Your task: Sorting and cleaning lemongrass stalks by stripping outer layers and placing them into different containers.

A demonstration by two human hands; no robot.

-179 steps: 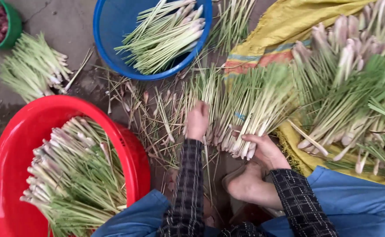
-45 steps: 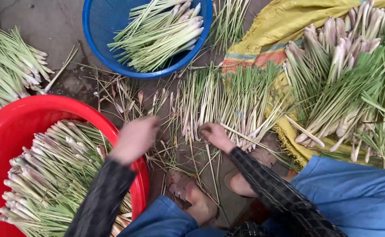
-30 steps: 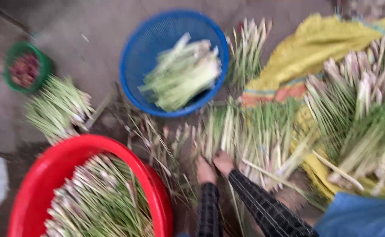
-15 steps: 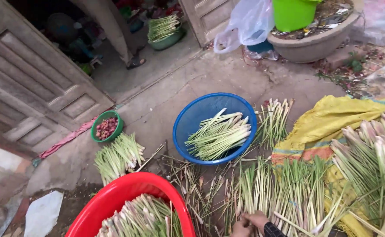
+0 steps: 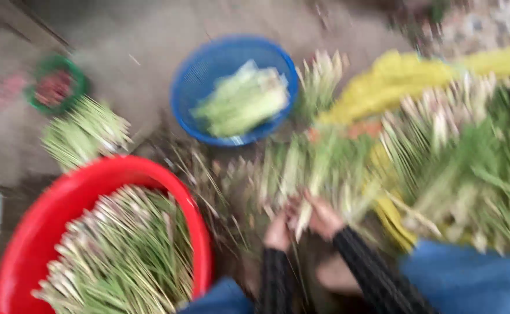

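A red tub (image 5: 28, 244) is taken as landmark; it is filled with trimmed green stalks (image 5: 121, 256). Above and to its right a blue basket (image 5: 196, 87) is seen, holding a small bundle (image 5: 243, 102) of pale stalks. Above the tub's left a small green bowl (image 5: 77, 93) with something reddish is placed, a loose bunch (image 5: 83, 136) just below it. To the tub's right both hands are set close together on a pale stalk (image 5: 302, 215) at the near edge of a spread pile (image 5: 324, 168): left hand (image 5: 278, 229), right hand (image 5: 324, 218), both closed around it, though the blur hides the fingers
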